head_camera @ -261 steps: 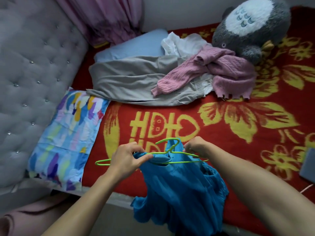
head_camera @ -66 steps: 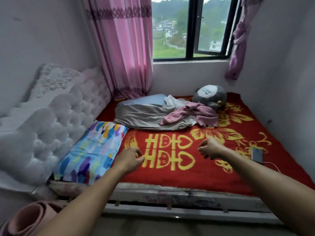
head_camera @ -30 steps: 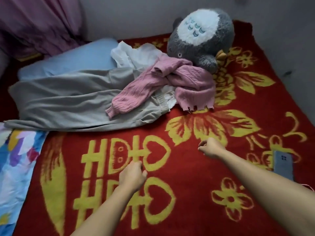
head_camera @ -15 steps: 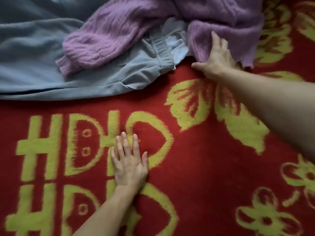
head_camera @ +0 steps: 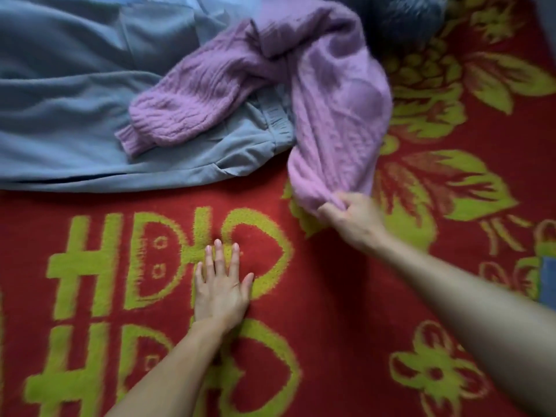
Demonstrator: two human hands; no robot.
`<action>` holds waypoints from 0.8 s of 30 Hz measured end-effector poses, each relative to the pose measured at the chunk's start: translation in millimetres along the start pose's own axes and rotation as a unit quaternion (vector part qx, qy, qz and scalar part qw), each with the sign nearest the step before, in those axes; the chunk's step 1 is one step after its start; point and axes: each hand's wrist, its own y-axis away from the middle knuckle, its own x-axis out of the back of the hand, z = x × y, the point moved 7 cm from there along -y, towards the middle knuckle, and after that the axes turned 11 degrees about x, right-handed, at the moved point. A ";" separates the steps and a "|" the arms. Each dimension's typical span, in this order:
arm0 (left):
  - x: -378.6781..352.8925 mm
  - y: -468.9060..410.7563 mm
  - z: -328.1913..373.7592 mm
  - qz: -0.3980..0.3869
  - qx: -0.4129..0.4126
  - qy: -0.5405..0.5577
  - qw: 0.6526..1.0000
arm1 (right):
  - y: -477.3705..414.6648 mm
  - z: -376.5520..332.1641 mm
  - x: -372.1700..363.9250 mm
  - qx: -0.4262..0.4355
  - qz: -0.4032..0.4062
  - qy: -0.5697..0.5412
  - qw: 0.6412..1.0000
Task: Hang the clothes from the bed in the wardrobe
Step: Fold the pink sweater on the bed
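1. 2 bare hands reach out over a red blanket (head_camera: 331, 296) patterned with yellow-green characters, hearts and flowers.
2. The left hand (head_camera: 221, 291) lies flat, palm down, on the blanket, over one of the yellow-green characters. Its 4 fingers are straight and slightly spread, the thumb is angled out to the side, and it holds nothing.
3. The right hand (head_camera: 352, 224) is further out and to the right, slightly blurred. Its fingers and thumb are curled and pinch a bunched fold at the lower end of the pink knitted sweater (head_camera: 331, 94).
4. From that grip the sweater's body runs up toward the top of the view. 1 sleeve trails off to the left, and its cuff rests on the grey trousers (head_camera: 75, 115). Whether the gripped end is clear of the blanket or brushing it cannot be told.
5. The grey trousers lie spread across the upper left, partly under the sweater. Their elastic waistband shows just left of the sweater's body, and their lower edge lies on the blanket.
6. A grey plush toy (head_camera: 400, 22), dark and mostly cut off by the top edge, sits just beyond the sweater's upper right side.
7. A blue object (head_camera: 548, 281) lies on the blanket at the right edge, cut by the frame and too partial to identify.
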 end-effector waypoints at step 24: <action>3.6 91.0 63.3 -0.218 0.101 0.501 0.831 | 151.4 93.0 -12.9 -0.225 0.081 -0.286 0.928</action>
